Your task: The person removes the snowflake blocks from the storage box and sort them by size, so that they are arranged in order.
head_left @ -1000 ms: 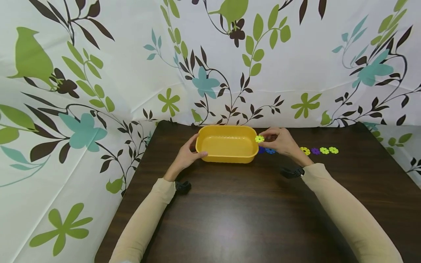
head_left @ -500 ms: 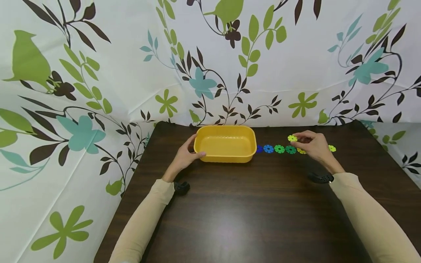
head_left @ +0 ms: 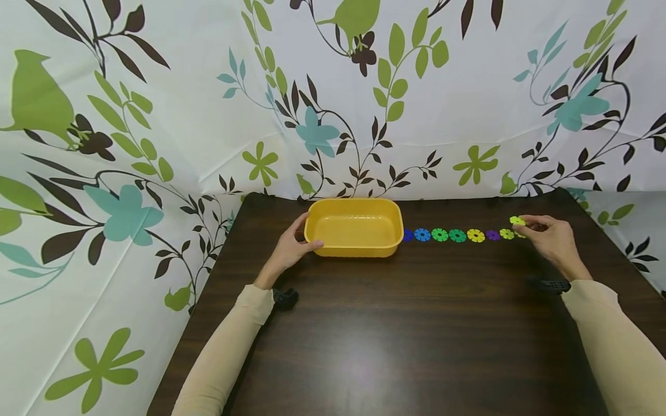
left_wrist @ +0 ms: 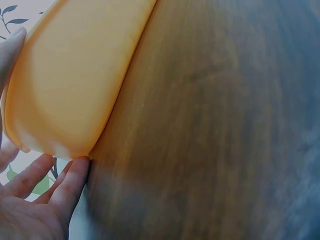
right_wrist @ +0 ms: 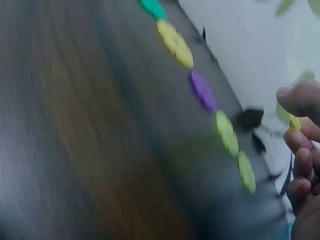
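A yellow plastic tub [head_left: 354, 226] stands near the table's far edge, with nothing seen inside it. My left hand [head_left: 286, 251] grips its left end, thumb at the front corner and fingers along the side; in the left wrist view the fingertips touch the tub's wall [left_wrist: 75, 75]. At the far right, my right hand [head_left: 555, 241] pinches a yellow-green flower-shaped disc [head_left: 517, 221] between thumb and fingers, above the end of a row of similar discs. That disc [right_wrist: 295, 123] shows edge-on in the right wrist view. My fingers partly hide the row's last disc.
The row of flower discs runs right from the tub: blue ones [head_left: 422, 234], green ones [head_left: 440, 235], a yellow one [head_left: 476, 236], a purple one [head_left: 492, 235] and yellow-green ones [head_left: 507, 234]. A patterned cloth [head_left: 333, 115] hangs behind the dark wooden table [head_left: 364, 323].
My right hand has carried the yellow-green flower disc rightward from beside the tub to the row's far end, uncovering discs along the way. The left hand stays on the tub.
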The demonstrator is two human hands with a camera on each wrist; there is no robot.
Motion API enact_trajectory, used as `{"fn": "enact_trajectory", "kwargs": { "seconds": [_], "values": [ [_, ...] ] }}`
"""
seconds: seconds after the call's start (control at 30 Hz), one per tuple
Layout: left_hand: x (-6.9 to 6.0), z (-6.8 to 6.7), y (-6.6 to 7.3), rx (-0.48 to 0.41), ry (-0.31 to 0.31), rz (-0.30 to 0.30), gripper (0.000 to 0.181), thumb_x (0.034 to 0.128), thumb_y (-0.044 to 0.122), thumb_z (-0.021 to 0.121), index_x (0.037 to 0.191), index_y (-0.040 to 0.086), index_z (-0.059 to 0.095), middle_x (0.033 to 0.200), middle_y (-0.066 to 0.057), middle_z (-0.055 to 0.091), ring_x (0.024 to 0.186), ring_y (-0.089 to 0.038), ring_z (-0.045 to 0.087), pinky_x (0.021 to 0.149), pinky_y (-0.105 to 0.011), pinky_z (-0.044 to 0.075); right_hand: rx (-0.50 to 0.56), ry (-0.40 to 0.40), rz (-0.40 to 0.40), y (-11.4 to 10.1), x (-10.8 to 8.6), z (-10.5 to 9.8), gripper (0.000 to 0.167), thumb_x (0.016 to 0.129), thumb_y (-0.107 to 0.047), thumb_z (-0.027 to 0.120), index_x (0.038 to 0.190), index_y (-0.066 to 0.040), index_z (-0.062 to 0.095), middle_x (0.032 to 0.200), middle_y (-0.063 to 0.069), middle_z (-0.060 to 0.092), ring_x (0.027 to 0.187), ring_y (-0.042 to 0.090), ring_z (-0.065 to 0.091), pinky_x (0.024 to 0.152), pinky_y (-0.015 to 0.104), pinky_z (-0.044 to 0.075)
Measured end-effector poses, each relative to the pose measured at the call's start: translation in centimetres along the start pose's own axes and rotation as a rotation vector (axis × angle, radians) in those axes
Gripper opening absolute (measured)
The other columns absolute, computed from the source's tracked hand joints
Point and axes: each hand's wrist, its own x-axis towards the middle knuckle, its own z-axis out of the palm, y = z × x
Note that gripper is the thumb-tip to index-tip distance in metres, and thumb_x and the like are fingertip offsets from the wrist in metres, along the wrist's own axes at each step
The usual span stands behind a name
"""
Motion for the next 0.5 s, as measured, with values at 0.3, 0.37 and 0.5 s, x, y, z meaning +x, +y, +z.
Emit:
{"fn": "enact_trajectory", "kwargs": {
  "seconds": [0.3,0.37,0.5],
  "values": [
    [-0.1,0.0,0.0,0.008,0.001,-0.006,0.1,0.0923,0.042,0.089,0.173,0.027,0.032,0.172,-0.015,0.042,0.141,-0.038,0.057,0.113,-0.053,0.058,-0.102,0.03,0.09,3.2,0.3,-1.3,0.056,0.104,-0.042,0.073,0.132,0.007,0.072,0.071,-0.044,0.041,0.07,-0.013,0.042,0.063,0.021,0.04],
    [-0.2,0.0,0.1,0.008,0.002,-0.007,0.098,0.0932,0.039,0.088,0.173,0.027,0.032,0.172,-0.015,0.042,0.14,-0.039,0.057,0.113,-0.053,0.058,-0.117,0.028,0.093,3.5,0.3,-1.3,0.055,0.105,-0.04,0.073,0.133,0.007,0.072,0.069,-0.046,0.04,0.07,-0.017,0.04,0.066,0.022,0.04],
    [-0.1,0.1,0.2,-0.001,0.003,-0.009,0.098,0.0938,0.037,0.088,0.173,0.027,0.032,0.171,-0.014,0.043,0.14,-0.038,0.057,0.113,-0.054,0.058,-0.138,0.029,0.097,3.9,0.4,-1.4,0.054,0.106,-0.037,0.071,0.134,0.009,0.07,0.066,-0.05,0.035,0.073,-0.019,0.035,0.076,0.027,0.037]
  ]
}}
